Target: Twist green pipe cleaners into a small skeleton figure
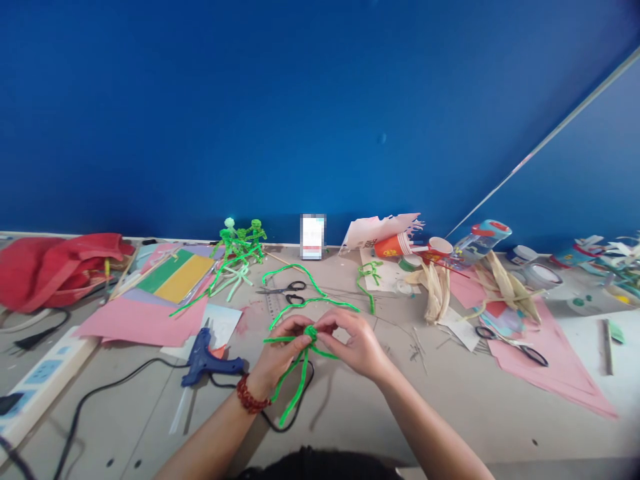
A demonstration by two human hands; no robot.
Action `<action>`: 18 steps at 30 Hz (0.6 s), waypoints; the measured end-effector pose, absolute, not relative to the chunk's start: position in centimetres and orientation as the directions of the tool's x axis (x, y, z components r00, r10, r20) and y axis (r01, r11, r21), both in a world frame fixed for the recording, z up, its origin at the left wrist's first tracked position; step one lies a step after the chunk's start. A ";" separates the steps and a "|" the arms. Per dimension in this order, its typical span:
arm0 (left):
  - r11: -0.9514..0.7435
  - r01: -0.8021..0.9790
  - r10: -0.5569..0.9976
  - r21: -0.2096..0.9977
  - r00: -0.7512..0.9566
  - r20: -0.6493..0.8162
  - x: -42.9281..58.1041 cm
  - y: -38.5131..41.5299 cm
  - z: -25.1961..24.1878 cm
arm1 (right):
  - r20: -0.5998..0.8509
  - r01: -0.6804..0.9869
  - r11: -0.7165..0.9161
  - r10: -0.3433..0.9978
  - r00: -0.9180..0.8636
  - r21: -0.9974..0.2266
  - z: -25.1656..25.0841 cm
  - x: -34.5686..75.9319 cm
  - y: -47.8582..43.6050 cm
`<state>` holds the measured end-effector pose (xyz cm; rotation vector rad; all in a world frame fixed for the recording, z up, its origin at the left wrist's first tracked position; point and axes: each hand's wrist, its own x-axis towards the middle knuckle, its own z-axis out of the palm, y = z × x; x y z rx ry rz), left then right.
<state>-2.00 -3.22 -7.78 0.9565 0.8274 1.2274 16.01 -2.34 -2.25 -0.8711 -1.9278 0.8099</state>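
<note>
Both of my hands meet above the middle of the table around a green pipe cleaner figure (291,392). It has a coiled knob at the top and several loose strands that spread sideways and hang down. My left hand (281,350) pinches it just under the knob from the left. From the right, my right hand (353,343) pinches at the knob with thumb and forefinger. Just beyond my fingers lie two loose green pipe cleaners, a curved one (300,268) and a nearer one (320,300). Scissors with dark handles (290,292) rest between them.
A blue hot glue gun (207,360) with a black cable lies left, near a white power strip (45,380). Finished-looking green figures (243,240) stand at the back beside a phone (313,237). Paper cups (393,245), dried husks (436,293), more scissors (513,343) and pink paper (560,367) lie right.
</note>
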 end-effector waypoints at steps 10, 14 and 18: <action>0.116 -0.392 0.977 0.913 0.209 -0.035 -2.0 -3.4 -7.2 | 0.413 0.193 0.517 0.817 -0.401 -0.834 -2.3 16.1 -1.9; 0.153 -0.423 0.969 0.893 0.242 -0.051 -2.0 -3.2 -7.5 | 0.369 0.138 0.459 0.831 -0.416 -0.878 -2.5 16.2 -1.6; 0.209 -0.458 0.953 0.864 0.292 -0.075 -2.1 -3.2 -7.6 | 0.374 0.111 0.470 0.805 -0.460 -0.875 -2.7 16.4 -1.0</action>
